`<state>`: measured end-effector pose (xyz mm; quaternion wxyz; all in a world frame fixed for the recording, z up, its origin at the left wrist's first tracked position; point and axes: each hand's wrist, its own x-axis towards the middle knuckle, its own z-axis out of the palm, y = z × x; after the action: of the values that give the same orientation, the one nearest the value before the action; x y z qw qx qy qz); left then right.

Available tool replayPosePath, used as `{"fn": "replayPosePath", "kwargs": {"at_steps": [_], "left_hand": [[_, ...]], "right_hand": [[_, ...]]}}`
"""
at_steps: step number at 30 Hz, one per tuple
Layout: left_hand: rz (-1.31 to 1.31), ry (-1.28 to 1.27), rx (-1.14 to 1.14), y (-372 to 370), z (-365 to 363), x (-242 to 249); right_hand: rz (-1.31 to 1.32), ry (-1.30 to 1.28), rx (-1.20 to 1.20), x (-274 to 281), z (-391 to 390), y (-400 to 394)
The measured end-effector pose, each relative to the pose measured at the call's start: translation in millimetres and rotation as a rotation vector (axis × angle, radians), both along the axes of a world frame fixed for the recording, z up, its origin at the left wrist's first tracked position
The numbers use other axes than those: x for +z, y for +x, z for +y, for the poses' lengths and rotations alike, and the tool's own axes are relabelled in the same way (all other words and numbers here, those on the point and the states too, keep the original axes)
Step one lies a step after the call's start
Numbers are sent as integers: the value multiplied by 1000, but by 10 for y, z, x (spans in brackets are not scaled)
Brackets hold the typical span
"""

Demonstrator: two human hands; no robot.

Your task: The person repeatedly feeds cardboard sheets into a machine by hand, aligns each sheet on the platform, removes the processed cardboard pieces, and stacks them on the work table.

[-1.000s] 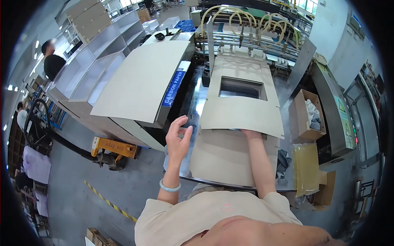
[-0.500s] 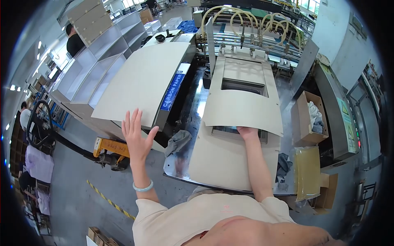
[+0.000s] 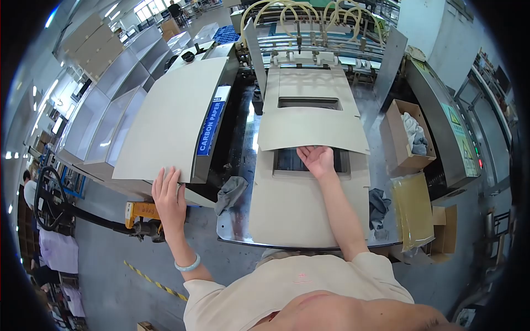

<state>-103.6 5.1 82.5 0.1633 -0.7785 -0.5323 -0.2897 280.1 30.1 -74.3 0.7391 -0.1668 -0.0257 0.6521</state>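
My left hand (image 3: pixel 170 201) touches the near edge of a large beige sheet (image 3: pixel 165 110) on the left stack, fingers stretched and nothing gripped. My right hand (image 3: pixel 318 161) is palm up with fingers spread, its fingertips at the near edge of a curved beige sheet (image 3: pixel 313 129) on the machine bed. Under that hand lies a beige board (image 3: pixel 298 212) with a dark rectangular opening. Another board with an opening (image 3: pixel 309 83) lies farther back, beneath the rollers.
A blue "CARBON PAPER" box (image 3: pixel 212 124) stands beside the left stack. Grey cloths (image 3: pixel 232 194) lie on the metal bed (image 3: pixel 243 226). At the right is a cardboard box of rags (image 3: pixel 400 149). Metal plates and hoses rise behind. People are in the background.
My left hand has come down onto the near edge of the left sheet. My right hand has come out from beneath the curved sheet and turned palm up. The camera view has shifted.
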Motion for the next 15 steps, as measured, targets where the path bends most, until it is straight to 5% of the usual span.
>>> {"fn": "replayPosePath", "kwargs": {"at_steps": [15], "left_hand": [[-164, 52, -83, 9, -32, 73]], "right_hand": [[-203, 117, 76, 202, -69, -94]]}}
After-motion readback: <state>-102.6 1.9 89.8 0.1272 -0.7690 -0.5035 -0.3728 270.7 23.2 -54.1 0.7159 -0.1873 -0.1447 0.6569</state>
